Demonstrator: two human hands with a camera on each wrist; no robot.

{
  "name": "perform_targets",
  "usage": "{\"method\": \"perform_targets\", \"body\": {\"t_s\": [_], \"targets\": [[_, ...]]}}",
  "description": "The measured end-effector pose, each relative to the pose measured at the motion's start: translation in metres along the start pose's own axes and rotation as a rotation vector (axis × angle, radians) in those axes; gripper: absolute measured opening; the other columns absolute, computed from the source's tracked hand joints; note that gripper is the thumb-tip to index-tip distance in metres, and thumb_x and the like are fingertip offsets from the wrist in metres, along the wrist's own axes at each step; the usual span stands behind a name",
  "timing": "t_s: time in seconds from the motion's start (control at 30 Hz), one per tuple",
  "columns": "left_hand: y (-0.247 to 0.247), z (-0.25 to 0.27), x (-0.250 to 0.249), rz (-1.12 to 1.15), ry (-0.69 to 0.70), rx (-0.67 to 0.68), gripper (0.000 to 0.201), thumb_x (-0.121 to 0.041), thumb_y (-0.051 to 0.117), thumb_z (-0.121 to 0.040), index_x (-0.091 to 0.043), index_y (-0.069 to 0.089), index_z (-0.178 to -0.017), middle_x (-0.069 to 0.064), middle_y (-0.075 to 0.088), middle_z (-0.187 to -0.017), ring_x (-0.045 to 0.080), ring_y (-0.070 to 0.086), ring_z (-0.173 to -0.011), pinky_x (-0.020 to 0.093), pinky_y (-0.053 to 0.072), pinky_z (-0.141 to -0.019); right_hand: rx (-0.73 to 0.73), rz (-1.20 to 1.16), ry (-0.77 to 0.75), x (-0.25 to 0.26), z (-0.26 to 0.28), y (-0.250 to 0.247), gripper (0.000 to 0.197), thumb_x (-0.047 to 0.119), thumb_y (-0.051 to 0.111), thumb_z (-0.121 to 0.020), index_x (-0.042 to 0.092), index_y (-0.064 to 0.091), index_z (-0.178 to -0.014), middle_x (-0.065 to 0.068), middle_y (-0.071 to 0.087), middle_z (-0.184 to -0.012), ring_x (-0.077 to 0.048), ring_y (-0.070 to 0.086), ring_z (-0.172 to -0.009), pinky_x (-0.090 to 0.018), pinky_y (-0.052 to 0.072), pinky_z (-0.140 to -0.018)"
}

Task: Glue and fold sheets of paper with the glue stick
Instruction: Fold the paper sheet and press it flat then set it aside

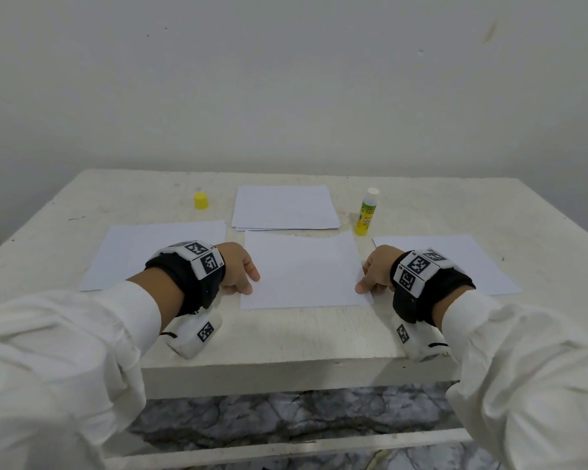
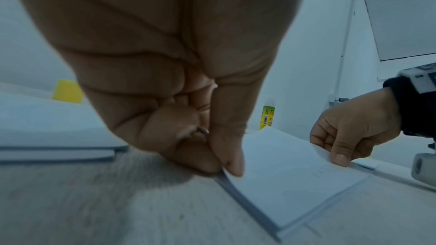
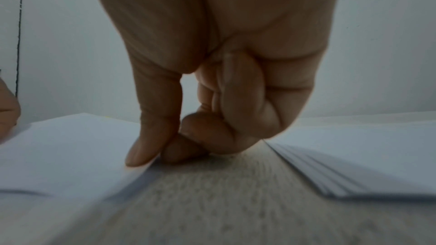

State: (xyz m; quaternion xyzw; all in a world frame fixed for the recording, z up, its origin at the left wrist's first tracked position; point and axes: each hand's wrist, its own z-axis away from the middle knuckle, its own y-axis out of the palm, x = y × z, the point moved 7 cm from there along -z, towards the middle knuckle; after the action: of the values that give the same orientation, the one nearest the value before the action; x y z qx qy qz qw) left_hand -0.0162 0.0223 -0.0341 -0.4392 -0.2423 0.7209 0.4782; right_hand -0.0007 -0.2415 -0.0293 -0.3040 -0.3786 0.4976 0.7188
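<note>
Between the left hand (image 1: 240, 270) and right hand (image 1: 375, 271), each pinching a near corner, the middle sheet (image 1: 302, 271) lies seemingly unfolded on the tabletop (image 1: 286, 334), the uncapped glue stick (image 1: 366, 212) standing beyond the right hand, so folding remains.

Soft even light; wrist views dim, seemingly motion-blurred.

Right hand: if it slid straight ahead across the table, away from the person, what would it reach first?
Probably the uncapped glue stick, which stands upright beyond the right hand, slightly to its inner side. The hand pinches the right edge of the middle sheet. Depth is unclear, so it might pass just beside the stick.
</note>
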Motion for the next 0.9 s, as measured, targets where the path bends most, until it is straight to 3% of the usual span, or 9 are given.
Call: {"method": "perform_targets", "body": {"t_s": [0.17,0.33,0.4,0.5,0.57,0.63,0.7,0.8,0.9], "targets": [[0.000,-0.001,-0.001,-0.017,0.002,-0.001,0.019,-0.009,0.075,-0.079,-0.022,0.065,-0.089,-0.002,0.059,-0.065,0.010,0.051,-0.052,0.012,0.040,-0.043,0.004,-0.004,0.003,0.001,-0.001,0.000,0.025,0.017,0.078,-0.076,0.008,0.056,-0.072,-0.003,0.058,-0.065,-0.015,0.051,-0.059,-0.022,0.038,-0.050],[0.000,-0.001,-0.005,-0.067,0.004,-0.025,0.024,-0.012,0.075,-0.081,-0.018,0.068,-0.103,-0.004,0.057,-0.071,0.010,0.055,-0.062,0.015,0.042,-0.055,-0.006,0.014,0.002,0.000,-0.004,0.000,0.024,0.016,0.078,-0.076,0.008,0.056,-0.074,-0.003,0.058,-0.065,-0.015,0.053,-0.059,-0.022,0.039,-0.050],[0.000,0.000,-0.008,-0.152,0.014,-0.044,0.031,-0.016,0.074,-0.082,-0.017,0.064,-0.111,-0.005,0.054,-0.077,0.013,0.055,-0.075,0.017,0.044,-0.067,-0.011,0.068,0.003,0.002,-0.004,0.000,0.024,0.020,0.079,-0.076,0.008,0.058,-0.080,-0.004,0.062,-0.072,-0.018,0.057,-0.069,-0.023,0.044,-0.057],[-0.001,0.001,-0.008,-0.334,0.023,-0.086,0.054,-0.030,0.073,-0.081,-0.022,0.049,-0.130,-0.003,0.053,-0.102,0.019,0.053,-0.101,0.026,0.041,-0.083,-0.050,0.220,0.021,0.007,-0.003,-0.003,0.053,0.027,0.080,-0.075,0.005,0.053,-0.115,-0.009,0.062,-0.113,-0.024,0.060,-0.103,-0.030,0.049,-0.085],[-0.001,-0.001,-0.005,-0.491,0.009,-0.067,0.070,-0.044,0.069,-0.082,-0.029,0.036,-0.142,0.005,0.043,-0.133,0.026,0.046,-0.122,0.032,0.040,-0.095,-0.071,0.283,-0.004,0.019,-0.001,-0.005,0.071,0.028,0.081,-0.072,0.008,0.047,-0.131,-0.010,0.054,-0.129,-0.028,0.055,-0.116,-0.031,0.044,-0.088],[0.000,-0.004,-0.005,-0.655,0.020,-0.025,0.074,-0.054,0.061,-0.084,-0.032,0.029,-0.147,0.004,0.029,-0.148,0.030,0.032,-0.133,0.040,0.035,-0.103,-0.052,0.363,-0.087,0.044,0.000,0.003,0.072,0.037,0.081,-0.070,0.016,0.051,-0.132,-0.009,0.050,-0.133,-0.029,0.052,-0.119,-0.031,0.042,-0.089],[0.002,-0.007,-0.007,-0.742,0.054,0.009,0.068,-0.054,0.055,-0.088,-0.025,0.031,-0.144,0.001,0.028,-0.149,0.031,0.028,-0.134,0.042,0.034,-0.100,0.014,0.432,-0.185,0.078,-0.004,0.021,0.078,0.053,0.077,-0.069,0.015,0.052,-0.133,-0.007,0.050,-0.134,-0.029,0.050,-0.121,-0.037,0.042,-0.098],[0.003,-0.012,-0.009,-0.777,0.097,0.024,0.072,-0.055,0.054,-0.088,-0.017,0.029,-0.143,0.001,0.029,-0.148,0.031,0.028,-0.135,0.043,0.033,-0.101,0.090,0.523,-0.312,0.133,-0.015,0.053,0.093,0.072,0.072,-0.057,0.016,0.052,-0.129,-0.005,0.056,-0.130,-0.029,0.055,-0.114,-0.045,0.043,-0.097],[0.002,-0.018,-0.006,-0.775,0.098,0.015,0.089,-0.061,0.059,-0.082,-0.020,0.019,-0.150,-0.001,0.022,-0.155,0.030,0.026,-0.138,0.046,0.031,-0.107,0.081,0.588,-0.386,0.170,-0.020,0.070,0.110,0.070,0.071,-0.061,0.020,0.027,-0.147,-0.008,0.029,-0.153,-0.032,0.035,-0.136,-0.051,0.029,-0.109]]}}
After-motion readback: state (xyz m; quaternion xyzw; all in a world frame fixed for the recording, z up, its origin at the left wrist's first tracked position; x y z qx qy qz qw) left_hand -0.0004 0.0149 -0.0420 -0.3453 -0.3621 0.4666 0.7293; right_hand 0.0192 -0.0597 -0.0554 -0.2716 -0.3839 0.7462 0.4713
